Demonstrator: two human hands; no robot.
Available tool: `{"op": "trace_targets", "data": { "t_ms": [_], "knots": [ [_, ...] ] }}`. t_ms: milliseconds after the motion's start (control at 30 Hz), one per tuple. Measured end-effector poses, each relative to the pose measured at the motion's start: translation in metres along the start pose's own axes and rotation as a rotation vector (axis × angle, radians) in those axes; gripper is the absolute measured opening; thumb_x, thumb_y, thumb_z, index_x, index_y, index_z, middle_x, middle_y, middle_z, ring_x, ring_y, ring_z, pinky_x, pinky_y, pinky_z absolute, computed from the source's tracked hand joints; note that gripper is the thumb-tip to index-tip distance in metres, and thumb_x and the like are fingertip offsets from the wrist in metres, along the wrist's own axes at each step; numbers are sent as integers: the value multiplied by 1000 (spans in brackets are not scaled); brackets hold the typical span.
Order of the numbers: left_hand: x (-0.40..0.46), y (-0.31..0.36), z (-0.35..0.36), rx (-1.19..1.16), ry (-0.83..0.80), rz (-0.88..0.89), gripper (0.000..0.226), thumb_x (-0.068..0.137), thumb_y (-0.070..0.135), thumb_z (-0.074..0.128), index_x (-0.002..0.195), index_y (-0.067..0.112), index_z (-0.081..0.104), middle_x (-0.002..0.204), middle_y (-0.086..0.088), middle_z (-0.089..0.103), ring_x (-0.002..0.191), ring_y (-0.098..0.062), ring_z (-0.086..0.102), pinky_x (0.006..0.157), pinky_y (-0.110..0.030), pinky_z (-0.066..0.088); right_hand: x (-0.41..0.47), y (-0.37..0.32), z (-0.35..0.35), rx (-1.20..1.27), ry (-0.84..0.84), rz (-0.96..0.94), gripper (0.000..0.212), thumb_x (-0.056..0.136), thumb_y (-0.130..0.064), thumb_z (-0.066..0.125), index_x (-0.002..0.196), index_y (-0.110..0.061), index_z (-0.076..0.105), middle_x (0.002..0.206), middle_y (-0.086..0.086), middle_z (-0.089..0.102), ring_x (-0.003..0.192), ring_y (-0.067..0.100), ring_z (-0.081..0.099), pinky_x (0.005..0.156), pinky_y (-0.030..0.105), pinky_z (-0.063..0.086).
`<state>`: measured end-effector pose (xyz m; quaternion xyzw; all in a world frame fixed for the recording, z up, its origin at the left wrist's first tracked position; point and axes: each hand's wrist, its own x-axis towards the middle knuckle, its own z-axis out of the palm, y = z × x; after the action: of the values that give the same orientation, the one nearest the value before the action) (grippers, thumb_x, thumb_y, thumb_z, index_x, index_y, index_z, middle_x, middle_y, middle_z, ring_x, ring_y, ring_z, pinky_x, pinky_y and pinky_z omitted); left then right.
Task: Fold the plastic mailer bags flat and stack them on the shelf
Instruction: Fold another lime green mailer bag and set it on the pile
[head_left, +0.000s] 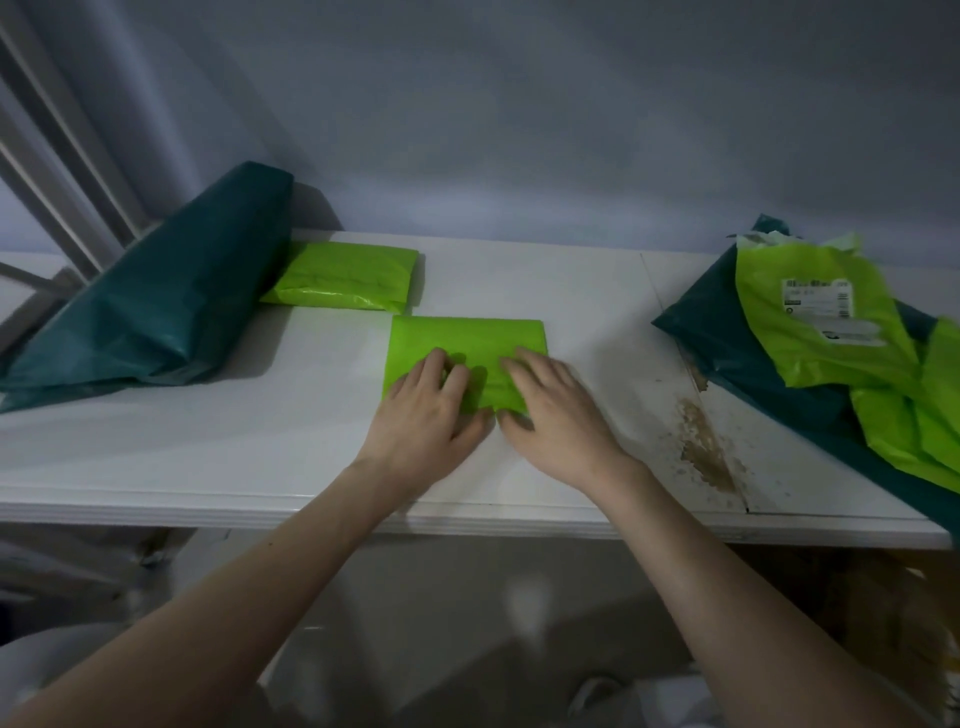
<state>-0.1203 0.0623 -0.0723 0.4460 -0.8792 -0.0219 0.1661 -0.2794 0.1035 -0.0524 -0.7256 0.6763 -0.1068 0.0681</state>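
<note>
A folded lime-green mailer bag (472, 338) lies flat in the middle of the white shelf (260, 447). My left hand (428, 410) presses its near left part with fingers spread. My right hand (553, 410) presses its near right part, fingers flat. Behind it to the left lies another folded lime-green bag (345, 278). At the right edge, a loose pile of unfolded lime-green bags (831, 332), one with a white label, rests on a dark green bag (737, 343).
A large dark green bag (166, 306) leans against the wall at the left. A brown chipped patch (706, 447) marks the shelf surface right of my hands. A grey wall stands behind the shelf.
</note>
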Motion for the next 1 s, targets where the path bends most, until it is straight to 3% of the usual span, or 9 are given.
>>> {"op": "trace_targets", "data": {
  "t_ms": [133,233,333,600,767,1000],
  "knots": [
    [-9,-12,-6,-30,-33,-17,60,80,54,37,105,2,52,137,-17,49,113,-31,58,90,-39,47,4,-18,6,-10,-20,-40,57,92,-35,47,144,-19,31,150,-2,32,136,20,30,111,40,25],
    [-15,-21,-11,-9,-56,-65,75,80,60,27,128,6,45,142,-10,45,128,-25,46,100,-38,40,8,-28,8,-31,-15,-62,57,92,-37,45,144,-21,30,148,-5,35,134,18,31,108,38,25],
    [-20,-30,-15,41,-67,-104,73,83,58,21,139,15,40,141,-5,46,129,-24,45,101,-39,39,14,-40,12,-21,-7,-93,56,92,-37,46,143,-20,33,145,-3,39,132,20,34,106,39,26],
    [-30,-64,-27,104,-58,-177,67,83,52,21,124,11,57,130,-11,55,117,-29,55,96,-43,43,32,-77,24,-31,-17,-169,50,93,-35,45,139,-17,38,147,1,38,134,20,33,108,38,24],
    [-34,-82,-33,131,-110,-255,83,77,57,3,137,15,43,148,-7,38,140,-24,29,111,-43,23,45,-94,32,-23,-67,-193,52,96,-37,39,145,-20,30,154,-1,25,140,17,23,112,40,21],
    [-34,-99,-33,161,-148,-327,90,71,59,-7,146,22,25,156,3,19,145,-16,12,115,-41,14,60,-106,40,14,-104,-189,55,98,-38,36,148,-20,24,157,-1,16,143,15,17,114,42,16]
  ]
}}
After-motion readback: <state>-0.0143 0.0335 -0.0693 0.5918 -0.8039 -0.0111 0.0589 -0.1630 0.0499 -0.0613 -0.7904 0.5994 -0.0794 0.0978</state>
